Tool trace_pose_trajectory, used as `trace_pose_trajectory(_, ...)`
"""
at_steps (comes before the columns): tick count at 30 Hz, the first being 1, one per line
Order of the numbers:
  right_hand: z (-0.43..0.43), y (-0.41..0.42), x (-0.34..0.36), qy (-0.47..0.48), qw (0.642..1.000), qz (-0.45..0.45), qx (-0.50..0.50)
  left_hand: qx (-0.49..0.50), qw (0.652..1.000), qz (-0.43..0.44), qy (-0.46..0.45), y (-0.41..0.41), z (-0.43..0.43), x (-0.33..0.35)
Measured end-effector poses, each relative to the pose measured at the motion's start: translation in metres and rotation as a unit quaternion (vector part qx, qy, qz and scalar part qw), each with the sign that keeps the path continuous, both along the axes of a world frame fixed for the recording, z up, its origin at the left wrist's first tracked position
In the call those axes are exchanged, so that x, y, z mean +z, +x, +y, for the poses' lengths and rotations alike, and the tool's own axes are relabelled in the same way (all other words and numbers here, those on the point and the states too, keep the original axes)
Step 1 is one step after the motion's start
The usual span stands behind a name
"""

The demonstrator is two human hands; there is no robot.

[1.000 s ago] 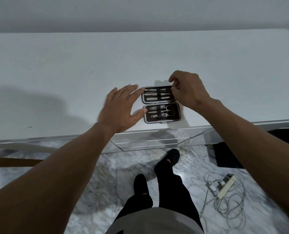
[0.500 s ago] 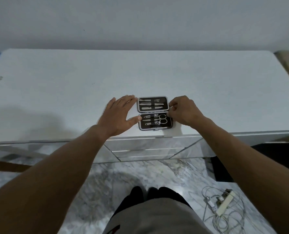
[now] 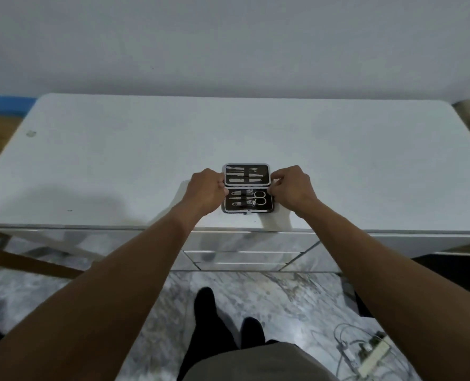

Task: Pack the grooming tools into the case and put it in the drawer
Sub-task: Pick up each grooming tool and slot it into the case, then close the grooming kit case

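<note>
A small black grooming case (image 3: 247,188) lies open and flat near the front edge of the white dresser top (image 3: 338,166). Metal tools sit in both halves, with small scissors (image 3: 258,198) in the near half. My left hand (image 3: 207,190) pinches the case's left edge at the hinge line. My right hand (image 3: 291,187) pinches its right edge at the same height. Both hands have curled fingers on the far half's sides.
Mirrored drawer fronts (image 3: 242,253) sit below the dresser edge, all closed. A power strip with tangled cables (image 3: 371,356) lies on the marble floor at lower right. My legs and feet stand close to the dresser. A wooden frame (image 3: 22,259) leans at the left.
My left hand went from flat and spread beside the case to curled on its left edge. My right hand shifted to the right edge. The camera tilted up, showing more wall.
</note>
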State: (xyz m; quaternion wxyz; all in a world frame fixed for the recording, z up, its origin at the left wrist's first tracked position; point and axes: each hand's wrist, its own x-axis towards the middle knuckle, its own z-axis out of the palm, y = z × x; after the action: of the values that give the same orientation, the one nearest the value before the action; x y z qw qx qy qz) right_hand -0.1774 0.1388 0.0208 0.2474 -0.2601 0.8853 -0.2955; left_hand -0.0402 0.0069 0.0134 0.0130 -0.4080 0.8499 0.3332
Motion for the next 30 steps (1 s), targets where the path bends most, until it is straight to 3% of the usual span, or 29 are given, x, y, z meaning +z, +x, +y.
trace_pose_trajectory(13,-0.008,-0.008,-0.009,-0.048,0.989,-0.078,-0.119,0.120,0.981,0.095,0.123,-0.015,-0.017,-0.001)
trace_pose_trajectory(30,0.001,0.010,-0.009,-0.173,0.956,-0.145,-0.186,0.174,0.960,0.176,0.130,-0.002,0.003,-0.002)
